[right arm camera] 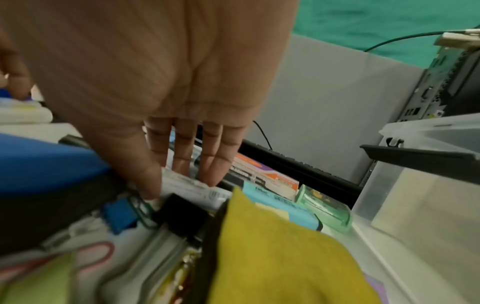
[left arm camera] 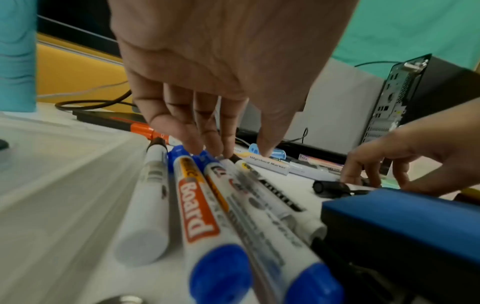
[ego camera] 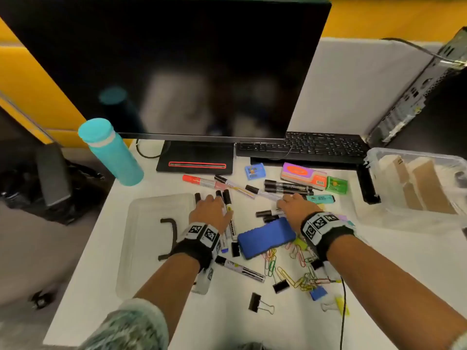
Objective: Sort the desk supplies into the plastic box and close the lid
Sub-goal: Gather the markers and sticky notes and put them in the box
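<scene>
Whiteboard markers (ego camera: 228,210) lie scattered mid-desk, their blue caps close in the left wrist view (left arm camera: 197,205). My left hand (ego camera: 209,210) has straight fingers, and its fingertips (left arm camera: 207,148) touch the far ends of these markers. My right hand (ego camera: 290,208) lies with straight fingers over other markers (ego camera: 270,212); a white marker (right arm camera: 189,185) sits between its thumb and fingers (right arm camera: 210,174). The clear plastic box (ego camera: 374,157) stands open at the right. Its clear lid (ego camera: 151,223) lies flat beside my left hand. A blue eraser (ego camera: 266,237) sits between my wrists.
Coloured paper clips (ego camera: 298,276) and binder clips (ego camera: 255,301) litter the near desk. A small green box (ego camera: 336,184), an eraser pack (ego camera: 303,174) and yellow sticky notes (right arm camera: 272,246) lie near my right hand. A turquoise bottle (ego camera: 111,152), monitor (ego camera: 177,66) and keyboard (ego camera: 303,145) stand behind.
</scene>
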The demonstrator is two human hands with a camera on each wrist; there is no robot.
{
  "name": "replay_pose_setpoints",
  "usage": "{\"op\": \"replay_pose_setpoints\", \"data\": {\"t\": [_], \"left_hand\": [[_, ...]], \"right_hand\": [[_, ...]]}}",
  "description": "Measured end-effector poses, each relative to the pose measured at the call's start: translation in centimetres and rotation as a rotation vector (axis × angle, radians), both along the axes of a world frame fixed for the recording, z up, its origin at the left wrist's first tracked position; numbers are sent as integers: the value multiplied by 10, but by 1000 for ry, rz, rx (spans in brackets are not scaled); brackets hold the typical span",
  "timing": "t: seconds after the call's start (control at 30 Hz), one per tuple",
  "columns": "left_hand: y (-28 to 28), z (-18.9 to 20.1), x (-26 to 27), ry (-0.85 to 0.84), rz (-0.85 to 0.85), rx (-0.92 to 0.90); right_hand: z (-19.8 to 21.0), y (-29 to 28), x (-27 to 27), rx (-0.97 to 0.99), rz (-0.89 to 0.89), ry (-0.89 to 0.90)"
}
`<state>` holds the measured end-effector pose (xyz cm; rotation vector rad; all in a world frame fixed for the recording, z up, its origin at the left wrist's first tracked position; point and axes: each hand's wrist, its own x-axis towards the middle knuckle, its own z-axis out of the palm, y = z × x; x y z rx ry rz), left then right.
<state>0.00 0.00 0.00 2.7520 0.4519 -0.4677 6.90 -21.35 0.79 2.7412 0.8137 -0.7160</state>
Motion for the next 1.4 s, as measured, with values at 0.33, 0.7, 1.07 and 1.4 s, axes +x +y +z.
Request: {"op": "replay_pose_setpoints", "data": {"t": [0.33,0.7,1.07,1.4], "left_hand": [[-6,-12,17,72,-14,199],[-19,-11,31,207,-144,249],[-34,-17,31,236,-17,60],[-40,-17,27,182,82,52]], "right_hand": [[-15,-4,8,-64,38,-44],[31,-14,-25,386,-291,-92],[62,-63,-57,665,-649,13],[128,-146,17,424,-880,-174]]}}
